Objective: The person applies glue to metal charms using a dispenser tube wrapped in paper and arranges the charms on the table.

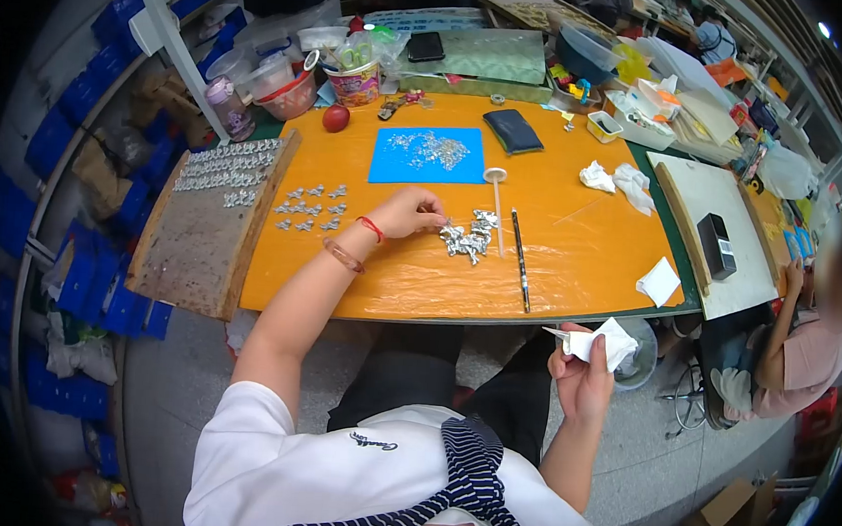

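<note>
My left hand (412, 213) reaches over the orange tabletop, its fingers pinched at the left edge of a pile of small silver metal pieces (468, 243). What sits between those fingertips is too small to make out. Off the table's front edge, my right hand (583, 374) grips a crumpled white tissue (605, 344); a thin pale tip pokes out to its left. Left of the pile, several silver pieces (311, 208) lie in short rows. Behind it, a blue mat (427, 155) carries scattered tiny shiny bits.
A pen-like black stick (520, 261) and a pale rod with a round head (497, 210) lie right of the pile. At left, a wooden board (201, 240) bears rows of silver pieces. A red apple-like ball (336, 118) is near tubs. Another person (810, 364) sits at right.
</note>
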